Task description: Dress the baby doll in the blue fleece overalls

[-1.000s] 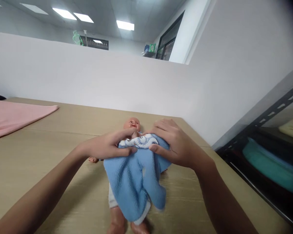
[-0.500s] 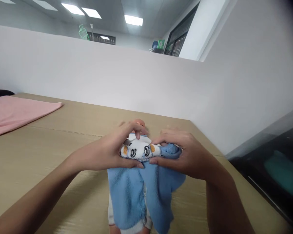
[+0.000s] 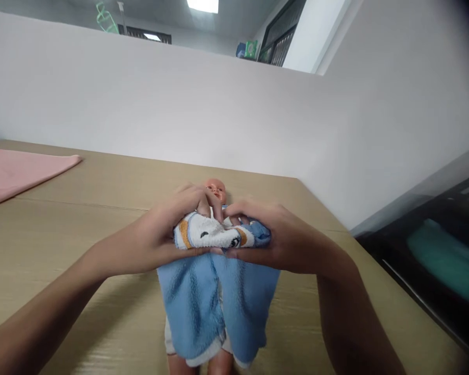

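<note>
A baby doll [image 3: 216,189] lies on its back on the wooden table [image 3: 101,198], head away from me. Over its body hangs a blue fleece garment [image 3: 214,302] with a white animal face patch at the top. My left hand [image 3: 160,237] is closed on the bunched left side of the garment near the doll's chest. My right hand [image 3: 281,239] is closed on the right side of the same bunched edge. The doll's bare legs stick out below the garment at the bottom of the view.
A pink cloth [image 3: 19,172] lies flat at the table's far left. A white partition wall [image 3: 140,104] runs behind the table. On the right stands a dark metal shelf [image 3: 433,250] holding a teal item [image 3: 448,260].
Both hands have gathered the garment's top tighter and shifted slightly left and toward the doll's head. The white face patch has rolled over, and the doll's head shows again.
</note>
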